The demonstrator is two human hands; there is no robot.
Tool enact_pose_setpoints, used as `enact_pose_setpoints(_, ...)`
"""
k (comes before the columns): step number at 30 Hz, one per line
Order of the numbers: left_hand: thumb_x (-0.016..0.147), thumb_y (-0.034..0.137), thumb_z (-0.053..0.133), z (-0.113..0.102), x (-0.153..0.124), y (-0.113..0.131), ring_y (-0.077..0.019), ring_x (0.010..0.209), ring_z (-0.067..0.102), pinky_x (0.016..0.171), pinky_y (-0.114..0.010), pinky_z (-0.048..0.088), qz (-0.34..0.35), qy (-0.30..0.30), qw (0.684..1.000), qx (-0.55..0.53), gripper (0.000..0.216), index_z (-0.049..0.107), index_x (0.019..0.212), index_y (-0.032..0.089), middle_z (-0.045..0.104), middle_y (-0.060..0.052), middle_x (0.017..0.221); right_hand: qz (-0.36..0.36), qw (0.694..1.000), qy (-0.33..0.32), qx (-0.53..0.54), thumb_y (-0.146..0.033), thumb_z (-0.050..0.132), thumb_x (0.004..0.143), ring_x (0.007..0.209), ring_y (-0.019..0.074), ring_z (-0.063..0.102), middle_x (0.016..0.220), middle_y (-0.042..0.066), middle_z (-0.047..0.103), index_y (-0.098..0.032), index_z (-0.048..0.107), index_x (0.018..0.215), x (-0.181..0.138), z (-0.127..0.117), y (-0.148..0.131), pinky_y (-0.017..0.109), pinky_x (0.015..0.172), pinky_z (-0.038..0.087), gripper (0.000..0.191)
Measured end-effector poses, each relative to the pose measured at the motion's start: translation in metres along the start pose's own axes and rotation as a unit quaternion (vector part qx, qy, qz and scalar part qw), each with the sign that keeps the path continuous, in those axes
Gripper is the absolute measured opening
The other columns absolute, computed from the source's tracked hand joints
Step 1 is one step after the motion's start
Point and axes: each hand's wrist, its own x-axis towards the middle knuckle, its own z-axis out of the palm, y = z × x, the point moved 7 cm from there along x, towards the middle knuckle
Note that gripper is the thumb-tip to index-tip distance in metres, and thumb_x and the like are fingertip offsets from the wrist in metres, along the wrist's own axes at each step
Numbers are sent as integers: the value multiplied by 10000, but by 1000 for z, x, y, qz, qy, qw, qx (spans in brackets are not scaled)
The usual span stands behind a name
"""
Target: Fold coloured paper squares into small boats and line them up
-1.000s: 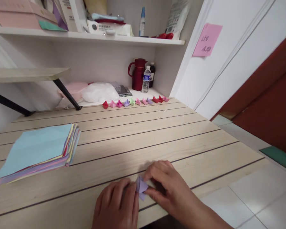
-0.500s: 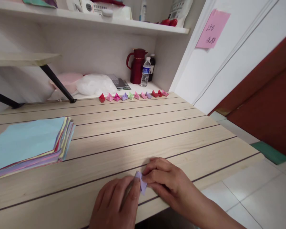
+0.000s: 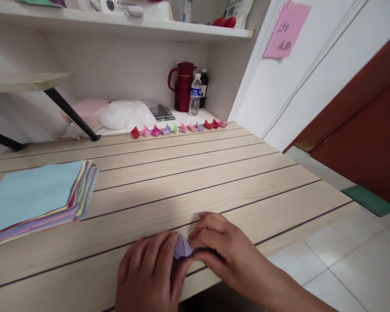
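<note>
A small folded piece of purple paper (image 3: 182, 247) sits between my two hands, low over the near part of the wooden table (image 3: 188, 173). My left hand (image 3: 149, 268) pinches its left side, the thumb below and the fingers curled above. On its right side, the fingertips and thumb of my right hand (image 3: 219, 245) close on the edge. Part of the paper is hidden behind my fingers. Along the table's far edge stands a row of several little folded paper boats, among them a red boat (image 3: 135, 132) and a green boat (image 3: 174, 128).
A stack of coloured paper (image 3: 35, 186) lies at the left, light blue on top. Behind the boats, a shelf holds a dark red jug (image 3: 183, 89), a water bottle (image 3: 195, 95) and a white plastic bag (image 3: 126, 115). A black-legged stand (image 3: 73, 112) rises at the far left.
The purple paper has turned and opened out wider between my fingers. Both hands have shifted slightly left in the picture, and the camera view has moved a little too.
</note>
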Motion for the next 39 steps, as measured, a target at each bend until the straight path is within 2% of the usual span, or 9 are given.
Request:
enact_pose_setpoints(5, 877, 424, 617, 4, 2, 1, -240, 925, 632, 866, -403, 396, -26, -19, 999, 3, 318, 652, 1137, 245, 732, -35, 1076, 1, 999, -1, -45, -182, 581, 951, 897, 214, 589, 934, 51, 646, -219, 636, 982, -2, 2, -3, 387, 871, 489, 73)
enact_pose_setpoints(9, 886, 385, 616, 2, 0, 3, -235, 960, 616, 897, -396, 383, -27, -27, 999, 2, 327, 644, 1188, 263, 726, -27, 1108, -43, 996, 10, -83, -173, 566, 959, 954, 222, 597, 1052, 58, 669, -258, 589, 1188, -5, 0, -10, 376, 843, 485, 245)
enact_pose_setpoints(11, 889, 361, 611, 3, -1, 4, -228, 981, 610, 910, -390, 379, -27, -37, 999, 2, 349, 633, 1227, 277, 722, -12, 1135, -66, 991, 14, -117, -159, 563, 958, 906, 217, 604, 1031, 53, 687, -269, 577, 1228, -6, 1, -14, 362, 784, 481, 293)
enact_pose_setpoints(18, 898, 328, 587, 4, -4, 5, -212, 1011, 608, 903, -388, 394, -29, -53, 998, 24, 375, 616, 1272, 316, 720, 33, 1170, -82, 987, 53, -129, -150, 529, 971, 785, 190, 574, 871, 31, 685, -266, 639, 1217, -7, 0, -20, 331, 700, 437, 293)
enact_pose_setpoints(22, 890, 319, 597, 4, -2, 0, -208, 1034, 605, 917, -389, 384, -51, -59, 997, -3, 373, 610, 1263, 342, 701, 62, 1223, -67, 990, 56, -106, -147, 568, 959, 795, 174, 563, 877, 27, 674, -246, 693, 1090, -6, 0, -16, 321, 713, 417, 206)
enact_pose_setpoints(27, 867, 304, 635, 0, -1, -3, -218, 1048, 602, 947, -393, 368, -24, -39, 998, -51, 380, 600, 1238, 232, 712, -9, 1185, -44, 995, 36, -84, -121, 567, 948, 819, 166, 564, 897, 29, 662, -205, 699, 949, -4, 1, -11, 322, 728, 409, 157)
enact_pose_setpoints(30, 869, 304, 647, 0, -3, -4, -207, 1036, 614, 985, -387, 361, -11, -29, 997, -76, 322, 613, 1174, 204, 726, -19, 1132, -37, 995, 25, -85, -115, 570, 945, 824, 165, 565, 910, 25, 660, -210, 696, 952, -3, 1, -10, 325, 731, 405, 158)
enact_pose_setpoints(34, 878, 310, 647, -1, -6, -3, -196, 1044, 623, 983, -377, 367, -11, -20, 998, -64, 288, 638, 1161, 263, 728, 32, 1157, -31, 996, 45, -65, -173, 599, 956, 863, 171, 582, 941, 27, 667, -228, 684, 1032, -5, 0, -11, 326, 769, 431, 127)
enact_pose_setpoints(39, 898, 321, 622, -2, -9, 1, -196, 1072, 622, 975, -376, 382, 1, -12, 999, -39, 294, 650, 1187, 273, 722, 51, 1198, -73, 989, 79, -104, -193, 616, 953, 829, 177, 591, 918, 31, 688, -219, 676, 1110, -9, 2, -22, 324, 745, 437, 170)
